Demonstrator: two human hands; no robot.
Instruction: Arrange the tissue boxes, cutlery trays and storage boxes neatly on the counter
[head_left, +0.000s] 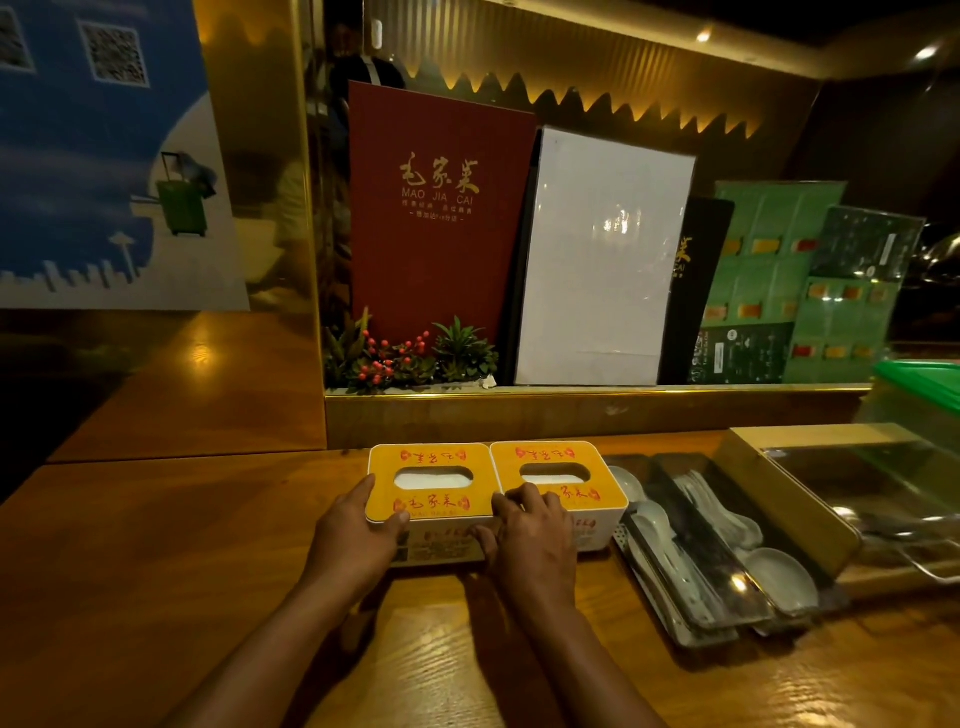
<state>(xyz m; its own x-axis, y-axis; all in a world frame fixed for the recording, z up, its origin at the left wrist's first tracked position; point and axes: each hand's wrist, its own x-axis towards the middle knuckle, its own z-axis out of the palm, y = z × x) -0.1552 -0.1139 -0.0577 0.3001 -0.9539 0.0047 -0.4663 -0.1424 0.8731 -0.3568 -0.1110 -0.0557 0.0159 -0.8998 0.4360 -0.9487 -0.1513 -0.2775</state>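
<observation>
Wooden counter (156, 597), left hand (358, 535) gripping left tissue box (431, 486) at its near-left corner, right hand (530, 530) fingers spread over seam onto right tissue box (558, 475), boxes touching, cutlery tray (696, 551) with spoons just right, clear-lid storage box (810, 499) far right.

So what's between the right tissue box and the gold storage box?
In the head view, the cutlery tray with white spoons fills that stretch, between the right tissue box and the storage box. No bare counter shows there.
</observation>
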